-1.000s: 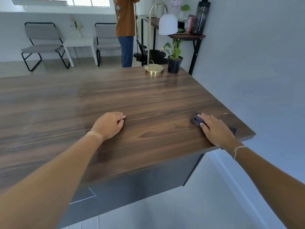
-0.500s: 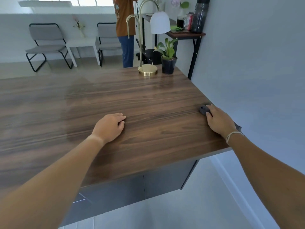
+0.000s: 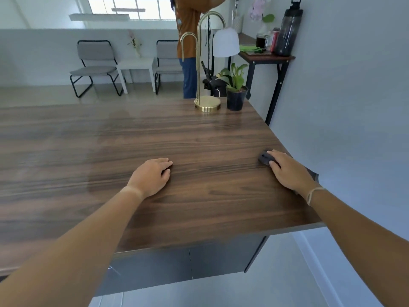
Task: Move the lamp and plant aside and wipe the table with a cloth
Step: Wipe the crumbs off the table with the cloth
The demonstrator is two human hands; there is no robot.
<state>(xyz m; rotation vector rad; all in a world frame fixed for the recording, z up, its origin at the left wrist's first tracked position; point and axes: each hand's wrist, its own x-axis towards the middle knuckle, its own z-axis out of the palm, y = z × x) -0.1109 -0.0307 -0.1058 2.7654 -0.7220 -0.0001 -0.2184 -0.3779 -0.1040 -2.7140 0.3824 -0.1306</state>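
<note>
Taking the lamp (image 3: 208,63) as the landmark: it stands on its round brass base at the far right end of the wooden worktop (image 3: 132,138), its arched brass stem carrying a white shade that hangs to the right. The plant (image 3: 235,89), green leaves in a dark pot, sits just right of the lamp's base, close to the worktop's far right corner, and the two are apart by a narrow gap.

Well nearer than the lamp, by the right edge of the worktop, the right hand (image 3: 287,171) lies palm down on a dark cloth (image 3: 265,157), pressing it flat against the wood; a bunched end of the cloth shows past the fingertips and a strip of it shows behind the wrist at the edge. The left hand (image 3: 152,176) rests further left, fingers loosely curled on bare wood, its grip empty.

The worktop between the hands and the lamp is bare dark wood grain, with a paler, duller patch left of centre.

Behind the lamp a person (image 3: 190,47) in a brown top and blue trousers stands facing away. Right of the lamp, against the pale wall, a narrow side table (image 3: 267,57) holds a dark bottle (image 3: 288,29), cans and a green item. Far left of the lamp are two grey chairs (image 3: 95,65) with a small white table between them.
</note>
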